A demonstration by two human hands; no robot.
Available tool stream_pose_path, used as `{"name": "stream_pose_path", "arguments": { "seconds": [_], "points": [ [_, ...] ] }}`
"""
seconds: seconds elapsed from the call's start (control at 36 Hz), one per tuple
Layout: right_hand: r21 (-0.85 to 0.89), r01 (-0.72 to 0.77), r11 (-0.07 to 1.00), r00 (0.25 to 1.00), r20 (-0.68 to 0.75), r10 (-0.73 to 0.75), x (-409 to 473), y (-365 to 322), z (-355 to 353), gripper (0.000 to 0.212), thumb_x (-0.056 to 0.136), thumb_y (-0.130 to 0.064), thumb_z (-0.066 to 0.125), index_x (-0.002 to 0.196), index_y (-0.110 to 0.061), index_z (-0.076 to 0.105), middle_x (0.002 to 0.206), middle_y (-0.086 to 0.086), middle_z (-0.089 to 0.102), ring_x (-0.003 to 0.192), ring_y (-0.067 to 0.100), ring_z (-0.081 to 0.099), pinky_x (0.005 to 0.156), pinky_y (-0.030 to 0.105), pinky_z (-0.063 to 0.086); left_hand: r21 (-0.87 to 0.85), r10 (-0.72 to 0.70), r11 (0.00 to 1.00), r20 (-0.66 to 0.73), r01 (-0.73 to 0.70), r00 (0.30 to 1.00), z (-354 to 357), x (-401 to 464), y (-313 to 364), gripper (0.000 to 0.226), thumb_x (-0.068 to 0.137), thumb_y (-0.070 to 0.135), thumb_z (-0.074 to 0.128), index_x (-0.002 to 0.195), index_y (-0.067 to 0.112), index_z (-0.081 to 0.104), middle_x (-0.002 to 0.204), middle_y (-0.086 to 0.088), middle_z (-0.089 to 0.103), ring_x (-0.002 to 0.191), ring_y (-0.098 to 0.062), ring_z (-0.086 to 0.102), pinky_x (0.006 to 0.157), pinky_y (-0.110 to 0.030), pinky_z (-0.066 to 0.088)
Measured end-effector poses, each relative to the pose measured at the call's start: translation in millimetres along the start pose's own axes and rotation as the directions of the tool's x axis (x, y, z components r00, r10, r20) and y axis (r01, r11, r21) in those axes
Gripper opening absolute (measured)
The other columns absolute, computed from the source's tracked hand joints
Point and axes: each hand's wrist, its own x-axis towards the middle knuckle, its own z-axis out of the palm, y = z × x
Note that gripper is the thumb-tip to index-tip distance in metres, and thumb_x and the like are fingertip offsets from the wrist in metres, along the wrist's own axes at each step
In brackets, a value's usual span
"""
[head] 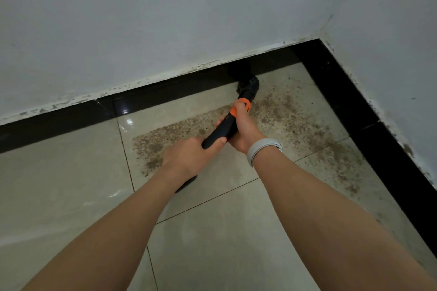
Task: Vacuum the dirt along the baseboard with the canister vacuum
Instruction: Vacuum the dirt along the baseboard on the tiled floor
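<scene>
A black vacuum wand with an orange band slants away from me toward the black baseboard. Its black nozzle touches the floor right at the baseboard's foot. My left hand grips the near end of the wand. My right hand grips it farther along, at the orange band, and wears a light wristband. Brown dirt is spread over the beige tiles beside and behind the nozzle. The canister is out of view.
Grey walls meet in a corner at the upper right, where a second run of black baseboard comes toward me along the right side. More dirt lies along it. A dark hose piece shows under my left wrist.
</scene>
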Motion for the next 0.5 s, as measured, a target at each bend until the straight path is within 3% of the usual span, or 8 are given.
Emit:
{"name": "stream_pose_path", "arguments": {
  "seconds": [0.19,0.42,0.5],
  "points": [
    [0.020,0.034,0.999,0.999,-0.001,-0.034,12.5,-22.2,-20.5,0.026,0.095,-0.036,0.054,0.096,-0.011,0.048,0.058,0.006,0.054,0.050,0.019,0.055,0.054,0.031,0.051,-0.053,0.035,0.998,0.017,-0.034,0.999,9.0,27.5,21.0,0.070,0.083,0.078,0.028,0.073,0.017,0.061,0.066,-0.004,0.068,0.062,-0.023,0.066,0.072,-0.041,0.057],
    [0.051,0.095,0.994,0.993,-0.076,-0.091,31.5,-50.5,-39.7,0.029,0.094,-0.038,0.055,0.103,-0.012,0.048,0.078,0.008,0.052,0.060,0.021,0.057,0.058,0.033,0.052,-0.033,0.094,0.995,0.034,-0.093,0.995,10.3,63.1,49.9,0.077,0.077,0.084,0.025,0.075,0.016,0.062,0.067,-0.007,0.069,0.060,-0.024,0.067,0.070,-0.041,0.059],
    [0.078,0.115,0.990,0.988,-0.108,-0.107,37.7,-60.3,-46.5,0.028,0.094,-0.037,0.056,0.102,-0.011,0.049,0.072,0.009,0.054,0.058,0.022,0.057,0.059,0.034,0.053,-0.036,0.114,0.993,0.053,-0.113,0.992,9.4,72.1,61.9,0.073,0.081,0.080,0.029,0.071,0.014,0.059,0.063,-0.008,0.066,0.057,-0.025,0.065,0.068,-0.038,0.056]
  ]
}}
